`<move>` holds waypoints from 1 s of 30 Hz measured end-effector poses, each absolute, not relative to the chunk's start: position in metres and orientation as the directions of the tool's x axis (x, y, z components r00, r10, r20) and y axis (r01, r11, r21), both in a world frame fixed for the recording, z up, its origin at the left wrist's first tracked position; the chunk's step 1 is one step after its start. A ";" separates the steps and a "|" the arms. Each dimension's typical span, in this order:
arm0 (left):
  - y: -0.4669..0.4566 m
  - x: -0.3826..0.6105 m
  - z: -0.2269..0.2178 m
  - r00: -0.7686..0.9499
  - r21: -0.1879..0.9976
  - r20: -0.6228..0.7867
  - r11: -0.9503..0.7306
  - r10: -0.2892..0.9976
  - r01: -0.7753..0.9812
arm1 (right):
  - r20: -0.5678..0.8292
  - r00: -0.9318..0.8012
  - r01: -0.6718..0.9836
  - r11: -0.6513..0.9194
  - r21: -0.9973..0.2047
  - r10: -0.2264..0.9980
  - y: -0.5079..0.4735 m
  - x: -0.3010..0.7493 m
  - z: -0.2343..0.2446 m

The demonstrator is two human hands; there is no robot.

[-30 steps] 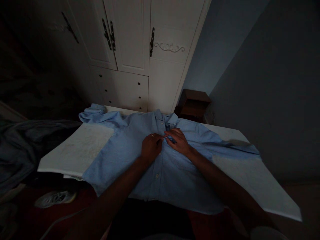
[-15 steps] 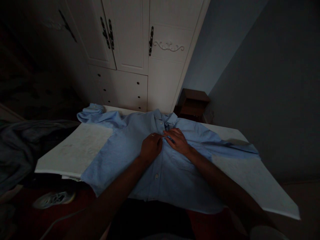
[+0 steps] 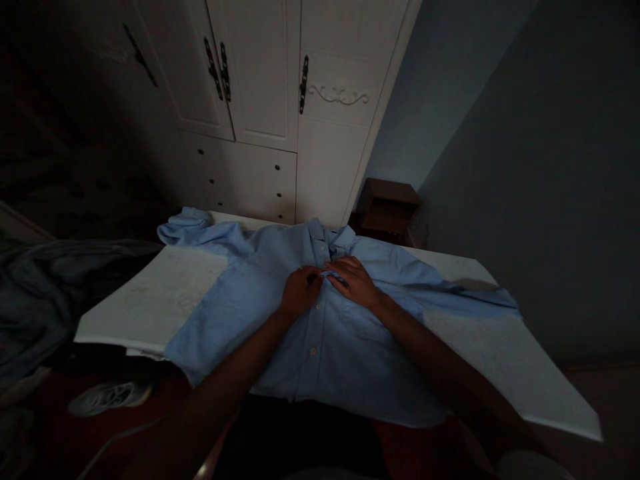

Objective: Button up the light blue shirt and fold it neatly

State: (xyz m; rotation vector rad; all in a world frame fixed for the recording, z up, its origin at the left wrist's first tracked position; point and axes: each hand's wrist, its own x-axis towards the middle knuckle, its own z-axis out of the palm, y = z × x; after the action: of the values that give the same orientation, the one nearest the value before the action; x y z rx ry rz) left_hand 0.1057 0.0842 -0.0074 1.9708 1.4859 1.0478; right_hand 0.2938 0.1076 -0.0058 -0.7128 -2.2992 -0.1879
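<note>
A light blue button-up shirt (image 3: 270, 287) lies spread face up, its collar at the far side and its sleeves out to both sides. My left hand (image 3: 301, 291) pinches the front placket at chest height. Close beside it on the right, my right hand (image 3: 354, 280) grips the other front edge, a bit of cloth raised between the two. The fingertips hide whatever button or buttonhole is there. Below the hands, buttons show on the placket, and the collar opening gapes slightly above them.
The shirt rests on a white table (image 3: 145, 287). Behind it stands a white wardrobe (image 3: 265, 87), with a small brown cabinet (image 3: 393, 193) to its right. Dark cloth (image 3: 40, 293) is heaped at left, and a shoe (image 3: 110, 398) sits on the red floor.
My left fingers have shifted slightly at the placket, and more raised cloth shows between the hands. A button below my left hand is now visible. My right hand stays nearly in place.
</note>
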 end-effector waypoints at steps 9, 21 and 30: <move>0.075 0.106 0.003 0.270 0.536 0.347 -0.427 0.898 0.728 | 0.653 -0.624 0.563 0.826 -0.006 0.430 0.104 0.295 -0.005; 0.067 0.104 0.015 0.467 0.280 0.303 -0.545 0.831 0.790 | 0.693 -0.618 0.475 0.879 -0.045 0.370 0.103 0.299 -0.005; 0.068 0.105 0.012 0.444 0.228 0.297 -0.515 0.845 0.826 | 0.644 -0.640 0.496 0.866 -0.071 0.419 0.105 0.300 -0.009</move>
State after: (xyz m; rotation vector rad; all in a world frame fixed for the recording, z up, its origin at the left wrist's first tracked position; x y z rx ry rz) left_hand 0.1055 0.0678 0.0125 2.6274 1.5215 0.5855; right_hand 0.3002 0.1048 -0.0094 -0.6585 -2.3514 -0.1458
